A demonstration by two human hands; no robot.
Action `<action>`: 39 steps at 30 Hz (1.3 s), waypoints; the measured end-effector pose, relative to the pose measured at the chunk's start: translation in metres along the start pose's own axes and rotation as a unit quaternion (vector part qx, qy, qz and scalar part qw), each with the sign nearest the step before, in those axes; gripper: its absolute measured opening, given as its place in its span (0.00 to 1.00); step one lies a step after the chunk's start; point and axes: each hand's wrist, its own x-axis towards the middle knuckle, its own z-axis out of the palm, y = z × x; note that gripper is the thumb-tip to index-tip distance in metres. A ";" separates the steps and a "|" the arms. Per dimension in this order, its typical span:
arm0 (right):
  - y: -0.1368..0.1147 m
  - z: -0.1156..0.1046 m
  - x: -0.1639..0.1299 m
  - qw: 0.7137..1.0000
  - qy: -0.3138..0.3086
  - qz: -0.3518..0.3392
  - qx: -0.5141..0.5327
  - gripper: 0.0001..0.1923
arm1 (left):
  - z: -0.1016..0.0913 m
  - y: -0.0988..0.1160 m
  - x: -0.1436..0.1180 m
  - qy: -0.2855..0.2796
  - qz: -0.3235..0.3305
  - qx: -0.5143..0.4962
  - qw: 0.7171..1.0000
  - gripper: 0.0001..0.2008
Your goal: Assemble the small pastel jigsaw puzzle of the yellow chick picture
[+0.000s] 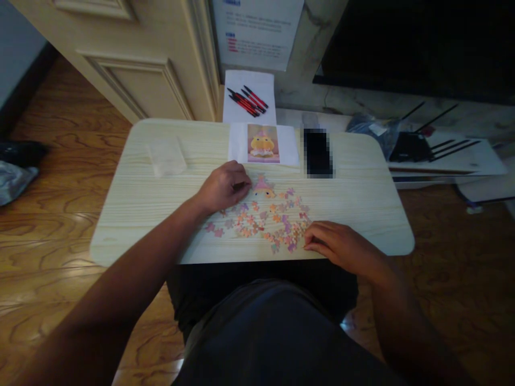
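Note:
Several small puzzle pieces (249, 225) in pink, orange and purple lie scattered over the front middle of the table. A partly joined section of the puzzle (263, 186), with a pink peak and eyes, sits behind them. At its left edge my left hand (225, 186) is closed, thumb and fingers pinched together; anything between the fingertips is too small to make out. My right hand (332, 242) rests low at the right of the loose pieces, its fingers closed in a pinch at the pile's edge. What those fingertips hold, if anything, is hidden.
A reference picture (263, 143) of a yellow figure lies on white paper at the table's back edge. A pixelated dark object (317, 154) is right of it, a white sheet (166, 156) left. Red-black pens (247, 102) lie behind. A router (410, 146) stands on the shelf.

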 end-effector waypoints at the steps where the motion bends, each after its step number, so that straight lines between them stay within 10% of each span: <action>1: 0.001 -0.002 0.002 0.999 0.015 0.008 0.036 0.05 | 0.000 0.000 0.000 0.001 0.003 0.000 1.000 0.10; 10: 0.008 0.002 0.078 0.906 0.142 0.062 0.394 0.16 | 0.000 0.009 0.003 0.022 0.024 -0.018 0.999 0.10; 39: 0.007 0.008 0.125 0.905 0.159 0.055 0.391 0.15 | -0.002 0.020 0.005 0.019 0.021 -0.039 0.999 0.11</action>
